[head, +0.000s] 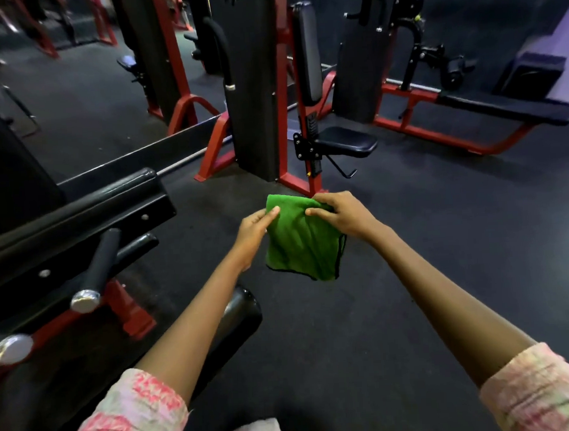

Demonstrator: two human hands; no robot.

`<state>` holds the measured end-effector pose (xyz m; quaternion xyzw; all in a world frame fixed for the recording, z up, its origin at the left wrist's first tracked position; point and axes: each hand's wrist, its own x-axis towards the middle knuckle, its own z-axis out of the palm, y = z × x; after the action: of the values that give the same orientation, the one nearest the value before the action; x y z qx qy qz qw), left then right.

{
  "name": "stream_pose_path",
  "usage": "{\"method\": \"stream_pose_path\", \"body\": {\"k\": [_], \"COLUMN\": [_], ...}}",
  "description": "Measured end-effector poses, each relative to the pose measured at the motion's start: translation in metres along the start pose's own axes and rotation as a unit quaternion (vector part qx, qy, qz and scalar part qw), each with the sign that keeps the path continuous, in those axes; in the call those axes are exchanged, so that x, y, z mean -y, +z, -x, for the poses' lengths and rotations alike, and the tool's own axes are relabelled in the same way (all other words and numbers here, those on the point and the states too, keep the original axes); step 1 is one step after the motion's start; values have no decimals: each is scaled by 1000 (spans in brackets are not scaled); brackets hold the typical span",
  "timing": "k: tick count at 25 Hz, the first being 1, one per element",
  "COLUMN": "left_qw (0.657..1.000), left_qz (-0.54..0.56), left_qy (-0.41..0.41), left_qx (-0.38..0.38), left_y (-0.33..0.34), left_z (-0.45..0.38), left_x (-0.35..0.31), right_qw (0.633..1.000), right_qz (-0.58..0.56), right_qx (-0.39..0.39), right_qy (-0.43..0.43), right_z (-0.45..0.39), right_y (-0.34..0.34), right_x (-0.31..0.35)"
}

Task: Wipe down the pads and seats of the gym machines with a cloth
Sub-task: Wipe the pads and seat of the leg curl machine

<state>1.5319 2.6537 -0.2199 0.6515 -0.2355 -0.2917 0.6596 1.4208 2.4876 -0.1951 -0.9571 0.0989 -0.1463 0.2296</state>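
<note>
While both arms reach forward over the dark floor (pixel 364 326), a green cloth (pixel 302 244) hangs in the air between the two hands, touching both. The right hand (pixel 341 217) grips the cloth's upper right corner: its fingers are curled over the top fold and the thumb presses on the near face, so the fabric is bunched inside that grasp. The left hand (pixel 254 231) meets the upper left edge, its thumb laid nearly straight on the front of the cloth near the top corner; the other fingers sit behind the fabric, and how tightly they close cannot be told. Below both sets of fingers the cloth droops loosely, its dark-stitched hem hanging lower than the wrists. Beyond the fingertips stands a red-framed machine with a black seat (pixel 345 141) and an upright back pad (pixel 307 52), well apart from the cloth. Left of the left hand lies a black padded machine (pixel 78 206).
</note>
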Motion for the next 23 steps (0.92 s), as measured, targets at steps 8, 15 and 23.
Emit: {"method": "stream_pose_path", "body": {"k": [8,15,23], "left_qw": [992,989,939], "left_qz": [-13,40,-91], "left_qy": [113,37,22], "left_qx": [-63,-140,-332], "left_y": [-3,-55,-129], "left_z": [-122,-244,-304], "left_x": [-5,-2,9], "right_qw": [999,984,927], "right_qz": [-33,-50,-345], "right_qx": [8,165,116], "right_qy": [-36,-48,91], "right_z": [-124,-270,-412], "right_y": [-2,12,104], "right_x": [-57,-104,-95]}}
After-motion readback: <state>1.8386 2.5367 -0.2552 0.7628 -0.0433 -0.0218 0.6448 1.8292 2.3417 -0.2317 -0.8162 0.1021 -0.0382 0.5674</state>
